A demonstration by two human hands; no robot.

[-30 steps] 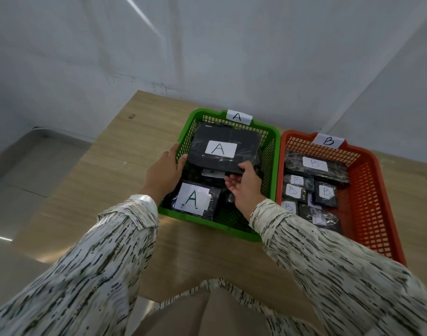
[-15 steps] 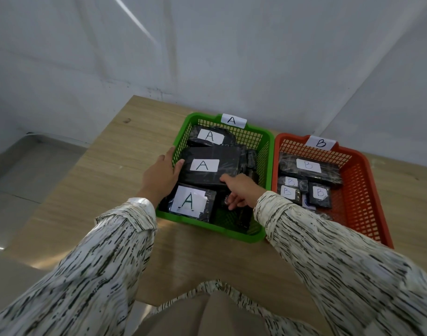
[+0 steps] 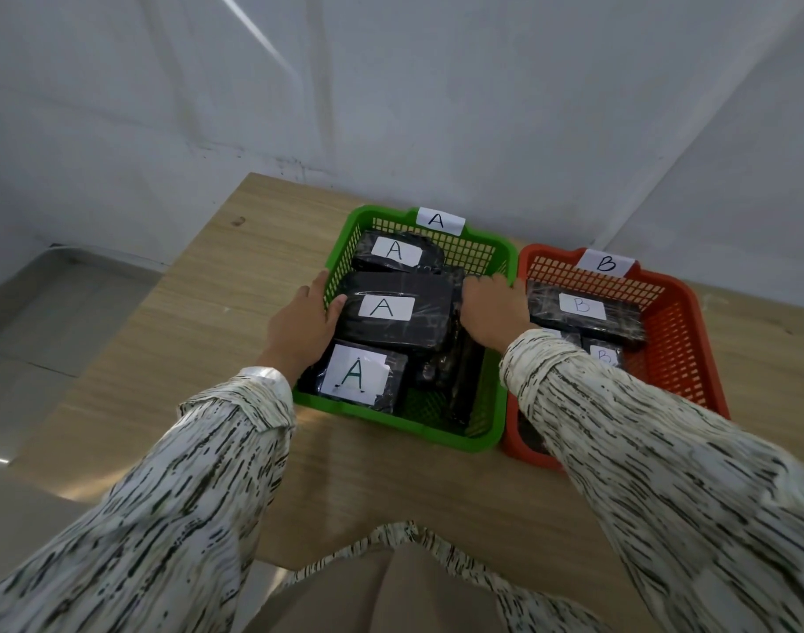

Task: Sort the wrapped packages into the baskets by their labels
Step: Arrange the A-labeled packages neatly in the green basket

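Note:
A green basket (image 3: 491,431) tagged A holds several black wrapped packages. A large package labelled A (image 3: 430,328) lies across its middle, on top of others. Another A package (image 3: 407,253) lies behind it and a third (image 3: 359,374) sits at the front left. My left hand (image 3: 297,326) is at the large package's left end, thumb against it and fingers straight along the basket's left rim. My right hand (image 3: 493,310) has its fingers bent over the package's right end. The red basket (image 3: 683,340) tagged B holds B packages (image 3: 582,308).
Both baskets stand side by side at the back of a wooden table (image 3: 185,358), close to a white wall (image 3: 436,107). The table's left edge drops to a grey floor (image 3: 48,322). My right sleeve (image 3: 665,472) hides the red basket's front part.
The large A package, held tilted up above the green basket, has been lowered flat onto the packages inside. My right hand slid from its near edge to its right end.

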